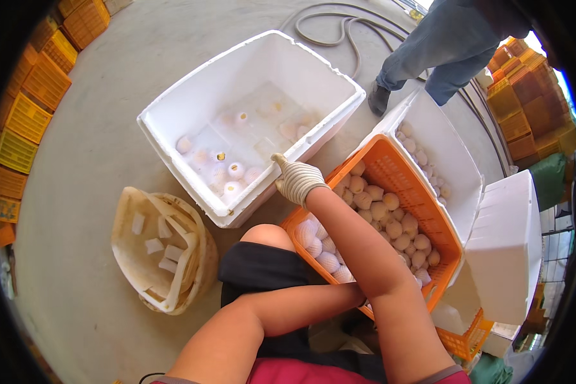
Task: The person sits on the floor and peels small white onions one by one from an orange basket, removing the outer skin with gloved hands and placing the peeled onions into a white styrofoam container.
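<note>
My right hand (297, 181), in a pale knitted glove, grips the near right rim of a large white foam box (249, 204), thumb on top. That box holds water with several fruits in foam net sleeves (235, 170), grouped mostly at its near left corner. My left forearm (312, 305) reaches across to an orange plastic crate (449, 259); its hand is hidden under my right forearm. Many round fruits in white foam nets (365, 200) fill the crate's lower part, with a whiter group (327, 261) near my knee.
Nested stained foam tubs (120, 240) holding small white pieces stand at left. Another white foam box (456, 144) with netted fruits is behind the crate, beside a white foam block (506, 249). A person in jeans (441, 53) stands near a hose (326, 43). Crates (29, 117) line both sides.
</note>
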A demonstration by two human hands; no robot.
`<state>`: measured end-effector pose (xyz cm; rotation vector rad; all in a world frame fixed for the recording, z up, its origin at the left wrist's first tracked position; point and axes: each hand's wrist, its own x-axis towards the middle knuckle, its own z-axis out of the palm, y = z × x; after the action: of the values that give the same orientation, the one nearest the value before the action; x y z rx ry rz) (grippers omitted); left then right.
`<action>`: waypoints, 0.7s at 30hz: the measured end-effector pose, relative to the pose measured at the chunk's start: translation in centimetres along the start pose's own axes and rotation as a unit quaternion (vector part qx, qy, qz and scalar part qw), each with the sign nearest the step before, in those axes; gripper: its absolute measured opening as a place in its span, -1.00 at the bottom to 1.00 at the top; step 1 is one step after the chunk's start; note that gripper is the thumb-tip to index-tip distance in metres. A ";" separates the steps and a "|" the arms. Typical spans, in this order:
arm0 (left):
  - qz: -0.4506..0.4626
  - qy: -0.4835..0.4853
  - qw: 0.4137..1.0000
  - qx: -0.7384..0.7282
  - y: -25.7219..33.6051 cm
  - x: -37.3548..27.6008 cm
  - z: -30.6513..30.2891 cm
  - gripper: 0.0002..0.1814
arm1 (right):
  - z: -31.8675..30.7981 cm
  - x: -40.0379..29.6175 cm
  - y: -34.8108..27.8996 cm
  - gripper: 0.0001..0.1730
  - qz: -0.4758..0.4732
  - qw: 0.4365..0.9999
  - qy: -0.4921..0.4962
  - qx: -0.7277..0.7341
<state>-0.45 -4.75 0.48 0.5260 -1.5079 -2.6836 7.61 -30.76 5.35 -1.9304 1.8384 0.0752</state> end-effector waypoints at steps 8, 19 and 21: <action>-0.008 0.023 1.000 0.011 0.0 -0.6 -0.3 -0.48 | -2.9 -3.0 0.9 -0.17 0.032 0.999 -0.016 0.009; 0.001 0.060 0.997 0.047 0.8 -0.7 -0.6 -0.48 | -11.0 -17.4 0.3 -0.30 -0.122 0.797 0.310 0.503; 0.035 0.093 0.994 0.052 1.2 0.3 -1.2 -0.48 | -13.4 -21.4 1.6 -0.13 -0.242 0.730 0.393 0.505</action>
<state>-0.58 -6.42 0.77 0.6926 -1.5885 -2.4365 0.21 -15.76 24.34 -1.5296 1.1453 -1.7550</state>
